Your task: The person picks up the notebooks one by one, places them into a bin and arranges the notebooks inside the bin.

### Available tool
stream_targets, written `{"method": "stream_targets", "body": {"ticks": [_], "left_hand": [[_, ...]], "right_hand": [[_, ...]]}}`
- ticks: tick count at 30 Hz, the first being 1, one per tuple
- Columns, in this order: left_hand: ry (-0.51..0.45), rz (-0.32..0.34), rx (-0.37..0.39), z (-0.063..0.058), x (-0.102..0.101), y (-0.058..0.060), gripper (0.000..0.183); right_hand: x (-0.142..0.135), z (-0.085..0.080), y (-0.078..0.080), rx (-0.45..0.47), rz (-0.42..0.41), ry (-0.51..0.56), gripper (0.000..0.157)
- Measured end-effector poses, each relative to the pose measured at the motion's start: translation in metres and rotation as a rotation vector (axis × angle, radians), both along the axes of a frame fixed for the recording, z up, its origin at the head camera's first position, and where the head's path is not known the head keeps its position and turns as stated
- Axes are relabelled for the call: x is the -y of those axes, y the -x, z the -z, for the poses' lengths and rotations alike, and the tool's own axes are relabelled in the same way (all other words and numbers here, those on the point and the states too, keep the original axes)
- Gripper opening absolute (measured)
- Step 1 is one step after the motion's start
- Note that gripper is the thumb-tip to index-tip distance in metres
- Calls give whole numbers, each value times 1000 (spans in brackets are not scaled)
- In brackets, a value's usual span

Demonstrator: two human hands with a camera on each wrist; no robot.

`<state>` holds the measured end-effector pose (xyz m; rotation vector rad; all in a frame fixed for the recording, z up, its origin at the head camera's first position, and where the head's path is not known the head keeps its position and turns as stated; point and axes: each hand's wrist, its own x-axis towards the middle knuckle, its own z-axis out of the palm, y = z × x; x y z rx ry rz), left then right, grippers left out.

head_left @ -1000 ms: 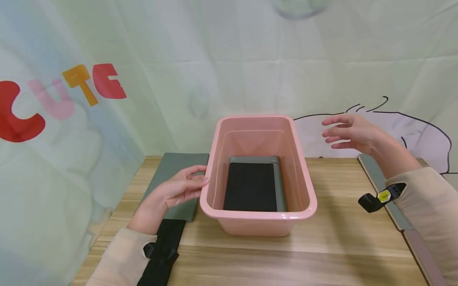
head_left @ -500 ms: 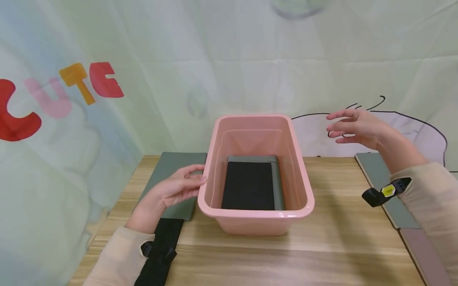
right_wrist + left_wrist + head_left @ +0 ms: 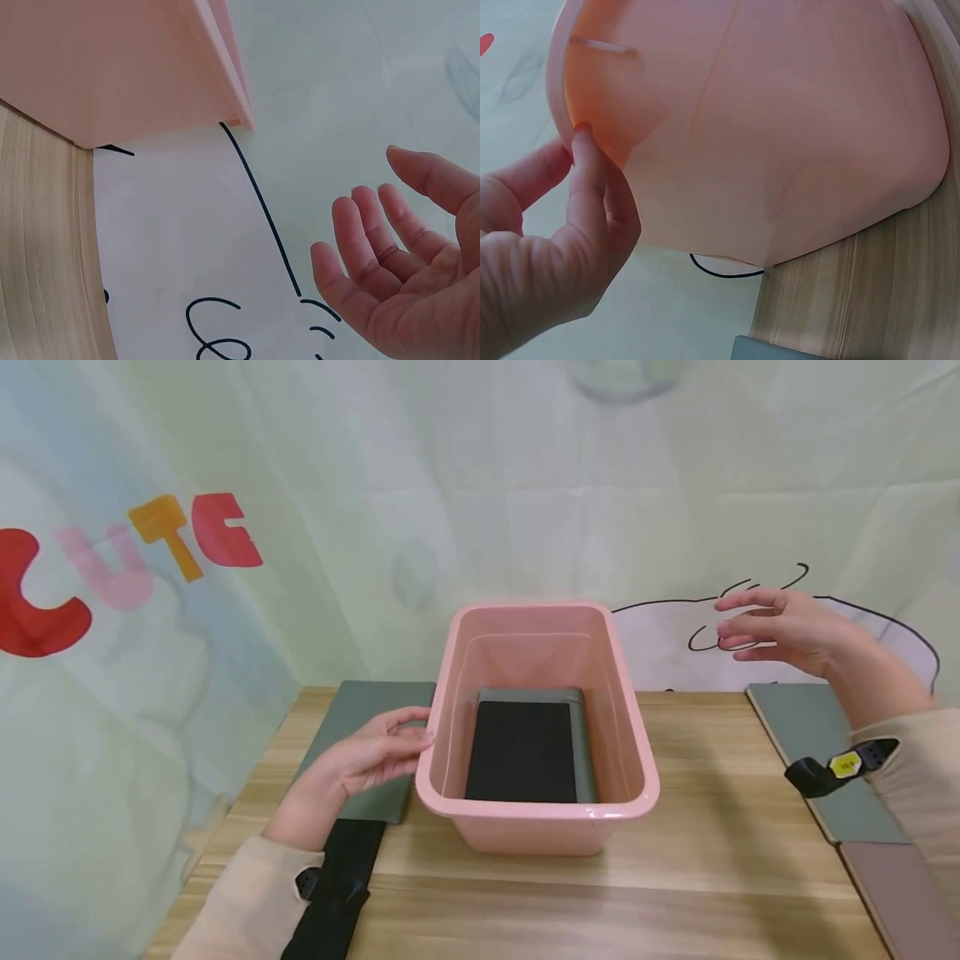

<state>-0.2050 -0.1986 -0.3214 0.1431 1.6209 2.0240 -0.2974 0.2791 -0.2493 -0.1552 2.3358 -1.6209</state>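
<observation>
A pink plastic tub (image 3: 525, 810) stands on the wooden table in the middle of the head view. My left hand (image 3: 378, 752) pinches its left rim between thumb and fingers; the left wrist view shows the fingertips at the lip (image 3: 557, 97). Inside the tub lie a black flat rectangular item (image 3: 521, 752) and a grey one (image 3: 585, 760) partly hidden beneath it. My right hand (image 3: 787, 627) hovers in the air right of the tub, holding nothing, its fingers loosely bent and spread in the right wrist view.
A grey-green flat board-like item (image 3: 352, 706) and a black flat item (image 3: 345, 877) lie left of the tub, partly under my left arm. At the right edge lie a grey-green notebook-like item (image 3: 802, 718) and a mauve one (image 3: 900, 893). A printed curtain (image 3: 525, 485) hangs behind the table.
My right hand has drifted to the right, away from the tub. My left hand stays on the rim, and the tub stands where it was.
</observation>
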Motion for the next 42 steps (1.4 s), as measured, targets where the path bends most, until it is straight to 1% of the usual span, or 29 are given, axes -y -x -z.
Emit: {"method": "stream_targets", "body": {"ticks": [4,9,15,20,23,27,30,35,42], "left_hand": [[5,-6,9,0,-1,0,55],[2,-9,15,-1,-2,0,55],[3,-7,12,-1,-1,0,54],[-3,-4,10,-1,0,-1,55],[0,-4,6,-1,0,-2,56],[4,-7,6,-2,1,-3,56],[0,-10,9,-3,1,-3,56],[-2,-10,8,-3,2,-3,56],[7,-16,11,-2,2,-2,56]], "right_hand": [[-10,2,-1,-3,7,-20,17],[-24,9,-3,7,19,-7,20],[-37,17,-4,5,-9,17,24],[-46,24,-5,27,4,-6,22],[-51,28,-6,13,-8,-32,22],[-58,33,-8,-26,-31,-30,26],[-62,37,-9,-46,-24,-38,27],[-69,41,-10,-54,-15,-53,28],[-77,47,-11,-47,-18,-14,30]]}}
